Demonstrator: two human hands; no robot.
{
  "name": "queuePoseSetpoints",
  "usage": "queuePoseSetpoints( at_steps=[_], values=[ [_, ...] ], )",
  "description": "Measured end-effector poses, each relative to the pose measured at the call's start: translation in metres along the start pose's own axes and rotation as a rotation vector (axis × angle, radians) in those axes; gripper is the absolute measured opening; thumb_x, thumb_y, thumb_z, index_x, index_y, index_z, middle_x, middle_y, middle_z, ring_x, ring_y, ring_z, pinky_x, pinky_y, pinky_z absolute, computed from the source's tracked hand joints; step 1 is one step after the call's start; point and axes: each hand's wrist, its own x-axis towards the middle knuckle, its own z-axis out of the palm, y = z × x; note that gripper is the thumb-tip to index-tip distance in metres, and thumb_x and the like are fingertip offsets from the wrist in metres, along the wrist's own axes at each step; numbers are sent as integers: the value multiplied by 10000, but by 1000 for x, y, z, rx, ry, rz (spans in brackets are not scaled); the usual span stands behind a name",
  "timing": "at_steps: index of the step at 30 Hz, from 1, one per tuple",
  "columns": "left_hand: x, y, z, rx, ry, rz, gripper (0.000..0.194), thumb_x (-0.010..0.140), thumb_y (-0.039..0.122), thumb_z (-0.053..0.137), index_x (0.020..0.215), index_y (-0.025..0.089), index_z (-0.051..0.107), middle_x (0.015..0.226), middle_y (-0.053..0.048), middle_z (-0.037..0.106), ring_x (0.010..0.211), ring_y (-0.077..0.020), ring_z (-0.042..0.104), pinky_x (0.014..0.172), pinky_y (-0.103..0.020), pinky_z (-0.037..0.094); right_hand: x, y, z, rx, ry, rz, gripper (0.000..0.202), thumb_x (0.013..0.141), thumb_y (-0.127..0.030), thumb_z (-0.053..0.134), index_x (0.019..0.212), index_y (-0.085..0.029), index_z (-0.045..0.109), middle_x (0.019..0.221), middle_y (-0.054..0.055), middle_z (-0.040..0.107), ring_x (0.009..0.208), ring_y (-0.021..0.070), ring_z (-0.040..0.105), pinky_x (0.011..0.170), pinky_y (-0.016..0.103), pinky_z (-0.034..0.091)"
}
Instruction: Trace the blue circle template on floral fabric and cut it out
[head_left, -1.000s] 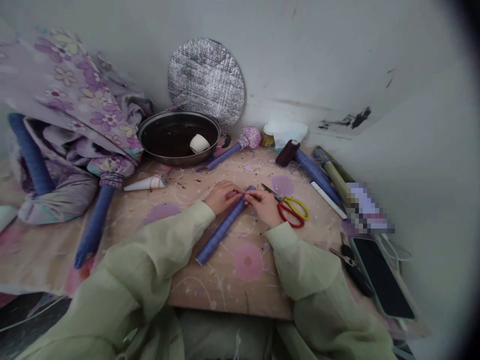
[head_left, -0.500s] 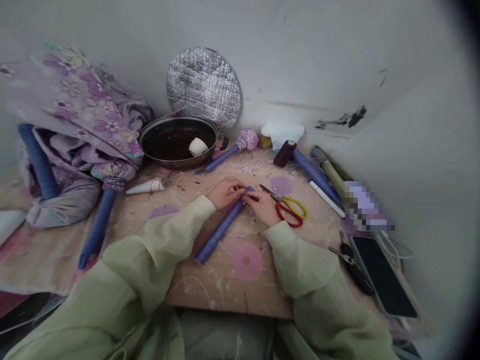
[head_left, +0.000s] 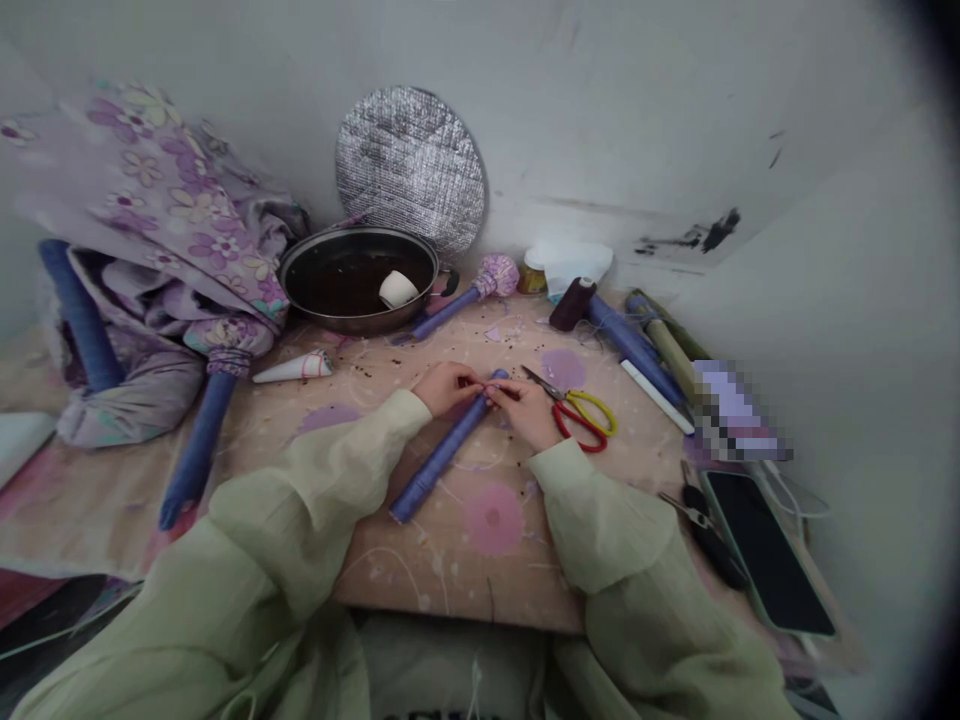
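Note:
A blue-purple wrapped roll (head_left: 439, 462) lies slanted on the table, its far end between my hands. My left hand (head_left: 448, 388) is closed in a pinch at the left of that end. From the right, my right hand (head_left: 525, 408) pinches close to the same spot, with the fingertips of both hands nearly touching over the roll. Whatever is between the fingertips is too small to make out. Scissors (head_left: 577, 410) with one red and one yellow handle lie just right of my right hand.
A dark pan (head_left: 358, 322) holding a white cup (head_left: 397, 290) stands at the back. Dark thread (head_left: 572, 305) is behind the scissors. A phone (head_left: 769, 550) and small snips (head_left: 709, 540) lie right; floral cloth (head_left: 187, 200) and wrapped rolls (head_left: 199, 450) are left.
My left fingers have closed into a tighter pinch and come nearer my right fingertips. The roll's far end shows a little more. The view has shifted slightly.

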Motion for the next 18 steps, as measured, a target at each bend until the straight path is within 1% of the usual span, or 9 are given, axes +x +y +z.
queuePoseSetpoints(
  at_steps=[3,7,11,15,18],
  values=[
    [-1,2,1,-23,0,3,102,726,188,566,713,116,636,625,0,588,533,-75,458,524,-188,363,0,0,-1,-6,0,-3,228,654,-323,633,790,-156,709,584,26,644,536,151,574,551,293,483],
    [0,4,0,-33,12,10,41,678,142,562,659,121,591,641,7,562,580,-80,460,561,-192,362,0,-1,-1,-23,-2,-5,224,657,-323,629,787,-158,708,578,27,644,526,153,572,544,296,476],
    [1,5,-1,-45,23,-3,48,669,158,557,634,125,562,620,13,539,585,-87,454,567,-201,356,0,-1,-1,-45,-12,-20,216,676,-321,613,792,-158,694,582,26,638,518,151,564,534,294,464],
    [-2,5,-1,-78,-12,-23,57,680,155,546,640,123,570,583,24,528,536,-76,431,535,-194,348,2,2,-1,-62,-40,-53,170,700,-303,582,774,-171,658,609,16,622,538,146,564,537,284,453],
    [-3,4,-1,-113,-37,-38,104,720,184,538,693,111,607,582,16,545,516,-73,431,520,-192,350,3,4,-1,-72,-65,-76,130,716,-286,564,763,-180,624,608,4,596,541,143,555,547,281,444]
  ],
)
